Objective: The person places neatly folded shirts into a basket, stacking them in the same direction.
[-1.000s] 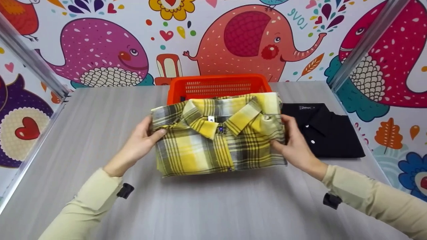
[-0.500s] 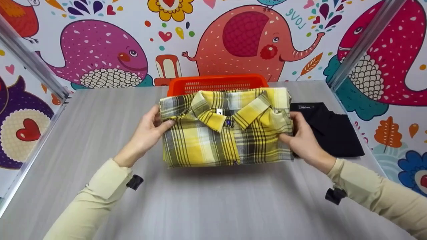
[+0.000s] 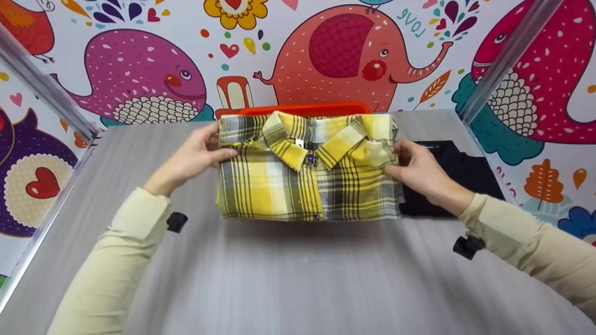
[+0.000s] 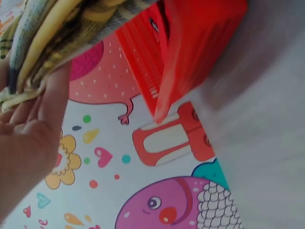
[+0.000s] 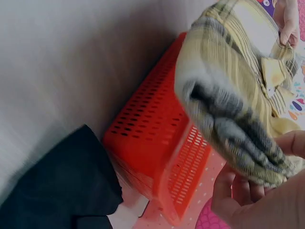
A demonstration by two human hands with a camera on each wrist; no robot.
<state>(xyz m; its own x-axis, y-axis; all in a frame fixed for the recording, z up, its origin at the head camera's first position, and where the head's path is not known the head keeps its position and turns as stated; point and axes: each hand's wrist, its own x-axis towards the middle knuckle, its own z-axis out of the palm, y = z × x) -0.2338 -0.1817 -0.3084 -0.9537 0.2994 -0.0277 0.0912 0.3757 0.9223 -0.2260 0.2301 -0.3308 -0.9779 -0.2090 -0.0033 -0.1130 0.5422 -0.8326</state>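
A folded yellow, black and white plaid shirt (image 3: 270, 186) is held up in front of and above the red basket (image 3: 307, 109), hiding most of it in the head view. My left hand (image 3: 188, 156) grips the shirt's left edge, thumb on top and fingers beneath. On the opposite edge my right hand (image 3: 421, 172) pinches the layers between thumb and fingers. The right wrist view shows the shirt (image 5: 228, 90) raised over the rim of the basket (image 5: 143, 119). Both hands hold it near the collar end.
A folded black shirt (image 3: 470, 177) lies on the grey table (image 3: 302, 279), right of the basket. A wall with cartoon animals (image 3: 344, 56) stands behind, and metal posts (image 3: 507, 65) rise at the table's back corners. Something dark is partly visible inside the basket (image 4: 200, 43).
Both hands have carried the plaid shirt away from me, after a small shift right and back left. It now covers more of the basket. The grip looks the same.
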